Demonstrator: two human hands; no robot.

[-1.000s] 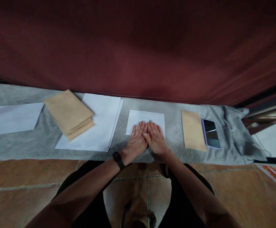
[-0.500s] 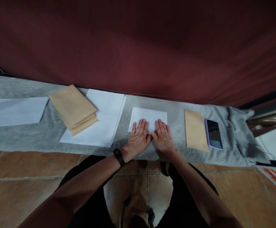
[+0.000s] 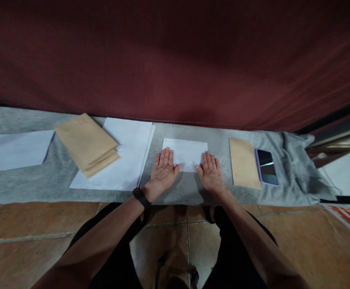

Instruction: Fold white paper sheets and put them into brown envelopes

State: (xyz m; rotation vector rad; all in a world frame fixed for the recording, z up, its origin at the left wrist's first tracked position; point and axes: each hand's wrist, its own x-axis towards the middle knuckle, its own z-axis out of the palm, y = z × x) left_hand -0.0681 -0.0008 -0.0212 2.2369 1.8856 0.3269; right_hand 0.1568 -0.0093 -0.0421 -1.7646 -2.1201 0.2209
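Dark red fabric (image 3: 175, 72) hangs across the background, with an orange-brown tiled floor (image 3: 36, 224) below. Between them runs a long, narrow surface covered in soft grey cloth (image 3: 60, 172), wrinkled at its right end. Left of centre lies a small stack of large white paper sheets (image 3: 129, 152), its edges slightly out of line; another white sheet (image 3: 15, 150) rests further left.

Several flat tan paper envelopes (image 3: 86, 140) are piled at an angle, partly on that stack. One more tan paper envelope (image 3: 244, 164) lies alone to the right, well apart from the pile. All look flat; nothing shows inside any of them, so I cannot tell whether they hold anything.

At the centre, directly before the person, sits a small white paper rectangle (image 3: 189, 150), probably a folded sheet, though no crease is clear. The left hand (image 3: 164, 170) and right hand (image 3: 211, 172) lie at its two sides, palms down, fingers straight and together, gripping nothing. Their thumbs point inward over its near corners.

The step seems to be pressing the paper flat. Doing it well calls for even, light pressure from the middle outward, since the soft cloth could ruck and skew the edges.

Smaller things are a purple-edged phone (image 3: 267, 166) beside the lone envelope and a black wristband (image 3: 141, 197) on the left wrist.
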